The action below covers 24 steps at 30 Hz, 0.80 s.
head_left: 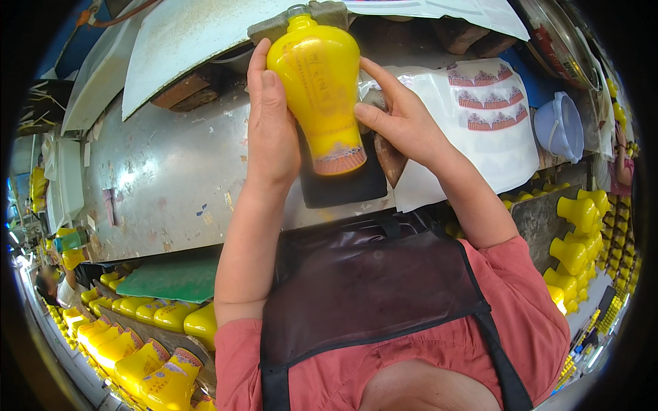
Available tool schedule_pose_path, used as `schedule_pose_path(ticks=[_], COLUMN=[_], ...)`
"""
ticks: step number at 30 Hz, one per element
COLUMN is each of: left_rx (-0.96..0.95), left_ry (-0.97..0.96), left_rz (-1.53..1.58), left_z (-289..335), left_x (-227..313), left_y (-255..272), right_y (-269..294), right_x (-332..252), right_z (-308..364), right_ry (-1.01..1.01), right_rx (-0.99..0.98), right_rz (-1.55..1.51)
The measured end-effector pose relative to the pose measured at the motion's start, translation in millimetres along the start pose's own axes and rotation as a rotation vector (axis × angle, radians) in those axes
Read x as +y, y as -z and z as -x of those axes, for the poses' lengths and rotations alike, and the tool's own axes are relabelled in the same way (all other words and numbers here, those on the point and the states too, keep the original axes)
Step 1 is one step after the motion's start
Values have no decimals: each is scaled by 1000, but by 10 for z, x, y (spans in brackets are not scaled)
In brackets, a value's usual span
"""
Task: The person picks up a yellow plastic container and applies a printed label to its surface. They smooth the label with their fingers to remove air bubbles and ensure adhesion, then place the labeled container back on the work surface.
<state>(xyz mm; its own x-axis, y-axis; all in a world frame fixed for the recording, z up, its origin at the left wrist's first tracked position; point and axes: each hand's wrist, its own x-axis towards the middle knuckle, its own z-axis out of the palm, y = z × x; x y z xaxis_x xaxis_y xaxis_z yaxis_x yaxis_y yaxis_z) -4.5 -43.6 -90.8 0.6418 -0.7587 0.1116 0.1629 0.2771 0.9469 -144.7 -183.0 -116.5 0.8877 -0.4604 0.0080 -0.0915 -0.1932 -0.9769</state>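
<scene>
A glossy yellow bottle (321, 89) lies between my hands, its narrow neck pointing away from me and its base toward me. It carries faint printing on the body and a patterned purple and reddish band near the base. My left hand (271, 127) is pressed along its left side, thumb up against the shoulder. On the other side, my right hand (404, 123) holds it with the thumb on the lower body and the fingers reaching toward the shoulder. Under the base is a black pad (329, 194); grey blocks (271, 29) flank the neck.
A white sheet with patterned decal strips (490, 99) lies at right, beside a pale bucket (558, 127). Bricks (188, 89) prop a white board on the metal table (164, 178). Several yellow bottles (164, 377) line the lower left; more yellow pieces (576, 253) stand at right.
</scene>
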Motion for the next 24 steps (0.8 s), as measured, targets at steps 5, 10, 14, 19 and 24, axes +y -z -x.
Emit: schedule_pose_path(ticks=[5,10,14,19,24], left_rx=[17,38,47,38,50], left_ry=[10,27,43,33,42], left_rz=[2,41,41,100,178], left_z=[-17,-25,-30,-49,-52], left_x=[-10,-45,-60,-87,-109], left_y=[-4,-20,-6,-2,1], right_y=[-5,-9,-10,2,6], right_x=[-49,-176,-217,-216,-254], right_z=[14,48,55,64,84], right_ry=[5,-78,-4,29,-18], right_rx=[25,51,66,70,51], right_rz=[60,153,193,205,185])
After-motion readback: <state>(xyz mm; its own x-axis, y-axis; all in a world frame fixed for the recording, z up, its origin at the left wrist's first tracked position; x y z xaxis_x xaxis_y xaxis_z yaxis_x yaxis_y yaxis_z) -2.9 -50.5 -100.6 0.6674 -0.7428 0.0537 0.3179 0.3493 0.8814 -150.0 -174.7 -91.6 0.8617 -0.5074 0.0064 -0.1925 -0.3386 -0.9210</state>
